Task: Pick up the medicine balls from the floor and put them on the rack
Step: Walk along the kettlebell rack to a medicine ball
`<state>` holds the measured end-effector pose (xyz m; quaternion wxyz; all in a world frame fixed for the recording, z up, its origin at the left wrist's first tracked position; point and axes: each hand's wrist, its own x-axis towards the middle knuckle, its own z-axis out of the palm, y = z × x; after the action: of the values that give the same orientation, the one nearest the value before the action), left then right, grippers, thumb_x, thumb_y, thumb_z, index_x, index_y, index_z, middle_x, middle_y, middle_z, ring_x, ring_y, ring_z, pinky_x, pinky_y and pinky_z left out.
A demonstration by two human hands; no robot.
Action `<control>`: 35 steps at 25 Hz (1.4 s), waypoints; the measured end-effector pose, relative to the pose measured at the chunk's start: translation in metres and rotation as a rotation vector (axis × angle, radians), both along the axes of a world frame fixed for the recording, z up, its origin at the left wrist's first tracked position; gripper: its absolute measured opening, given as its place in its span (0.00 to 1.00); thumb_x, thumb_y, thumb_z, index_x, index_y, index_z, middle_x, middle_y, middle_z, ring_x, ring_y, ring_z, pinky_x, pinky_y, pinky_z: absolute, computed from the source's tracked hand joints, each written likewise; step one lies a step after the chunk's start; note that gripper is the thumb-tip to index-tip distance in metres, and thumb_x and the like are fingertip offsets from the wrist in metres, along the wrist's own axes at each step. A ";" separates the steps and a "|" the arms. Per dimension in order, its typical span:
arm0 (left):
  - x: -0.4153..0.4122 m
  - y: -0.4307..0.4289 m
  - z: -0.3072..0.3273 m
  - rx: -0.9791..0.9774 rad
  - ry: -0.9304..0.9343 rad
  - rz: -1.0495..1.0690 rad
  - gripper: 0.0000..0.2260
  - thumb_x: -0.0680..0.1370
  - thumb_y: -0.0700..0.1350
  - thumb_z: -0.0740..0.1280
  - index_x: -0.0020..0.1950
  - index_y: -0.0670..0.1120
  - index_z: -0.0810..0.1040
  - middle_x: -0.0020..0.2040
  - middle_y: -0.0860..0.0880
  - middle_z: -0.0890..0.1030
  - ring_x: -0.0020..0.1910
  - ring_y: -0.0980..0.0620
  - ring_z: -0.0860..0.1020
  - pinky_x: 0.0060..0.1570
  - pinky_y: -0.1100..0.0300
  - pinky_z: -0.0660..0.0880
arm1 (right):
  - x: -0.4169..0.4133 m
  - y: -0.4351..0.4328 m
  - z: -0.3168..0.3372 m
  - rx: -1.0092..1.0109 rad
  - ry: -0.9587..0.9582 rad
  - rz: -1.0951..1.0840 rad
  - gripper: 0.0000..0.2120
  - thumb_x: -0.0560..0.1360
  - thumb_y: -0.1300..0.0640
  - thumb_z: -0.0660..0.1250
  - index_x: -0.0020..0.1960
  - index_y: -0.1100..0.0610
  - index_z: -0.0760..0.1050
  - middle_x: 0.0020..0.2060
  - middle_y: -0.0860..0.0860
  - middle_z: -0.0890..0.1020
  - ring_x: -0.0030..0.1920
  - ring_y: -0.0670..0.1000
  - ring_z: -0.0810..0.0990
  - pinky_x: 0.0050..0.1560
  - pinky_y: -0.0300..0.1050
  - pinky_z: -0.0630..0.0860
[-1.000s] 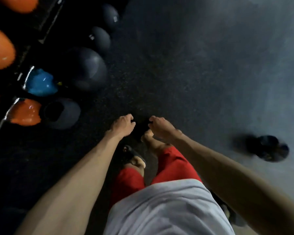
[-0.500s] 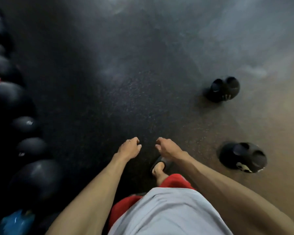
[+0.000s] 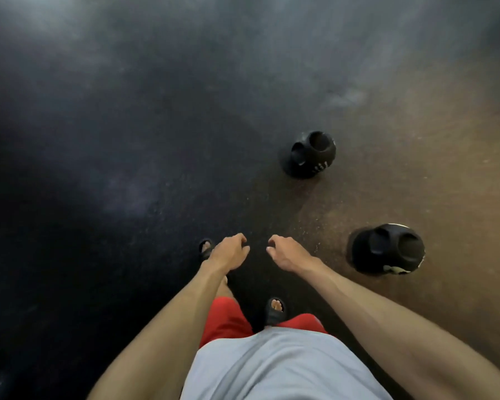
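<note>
Left hand (image 3: 228, 253): held out low in front, fingers loosely curled, holding nothing.
Right hand (image 3: 287, 254): just beside the left, not touching it, fingers loosely curled, empty.
Near ball (image 3: 387, 251): black medicine ball with grip hollows, on the floor (image 3: 127, 125) right of the right hand, apart from it.
Far ball (image 3: 311, 155): same kind, on the floor farther away, well apart from both hands.
Sandals (image 3: 275, 311): black, one under each hand's side.

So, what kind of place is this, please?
Most likely a gym or training room. The nearer medicine ball and the farther medicine ball, both black with moulded grip recesses, lie on a dark speckled floor that looks like rubber matting.
</note>
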<state>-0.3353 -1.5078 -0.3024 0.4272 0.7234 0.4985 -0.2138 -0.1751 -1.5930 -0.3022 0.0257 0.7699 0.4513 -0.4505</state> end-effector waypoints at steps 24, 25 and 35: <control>0.470 0.395 -0.026 0.151 0.137 -1.305 0.15 0.82 0.49 0.62 0.66 0.45 0.74 0.63 0.42 0.80 0.62 0.41 0.78 0.60 0.49 0.75 | 0.305 0.290 -0.030 -0.015 0.106 -1.166 0.17 0.83 0.49 0.58 0.68 0.55 0.74 0.63 0.58 0.80 0.63 0.61 0.79 0.61 0.55 0.76; 0.492 0.399 -0.029 0.157 0.139 -1.338 0.15 0.81 0.48 0.62 0.66 0.44 0.75 0.63 0.41 0.80 0.62 0.40 0.78 0.60 0.50 0.75 | 0.318 0.292 -0.030 0.009 0.110 -1.220 0.17 0.83 0.50 0.58 0.66 0.56 0.74 0.62 0.59 0.80 0.62 0.62 0.79 0.60 0.56 0.76; 0.652 0.390 -0.055 0.120 0.179 -1.949 0.15 0.82 0.51 0.60 0.65 0.44 0.75 0.63 0.42 0.79 0.63 0.39 0.77 0.64 0.46 0.71 | 0.377 0.336 -0.061 -0.035 0.206 -1.839 0.15 0.81 0.48 0.58 0.63 0.53 0.75 0.62 0.60 0.80 0.63 0.63 0.77 0.65 0.57 0.72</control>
<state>0.3172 -1.1181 -0.3576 -0.0132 0.8198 -0.2765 -0.5013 0.2014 -1.2574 -0.3629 -0.3706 0.7809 -0.3439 -0.3668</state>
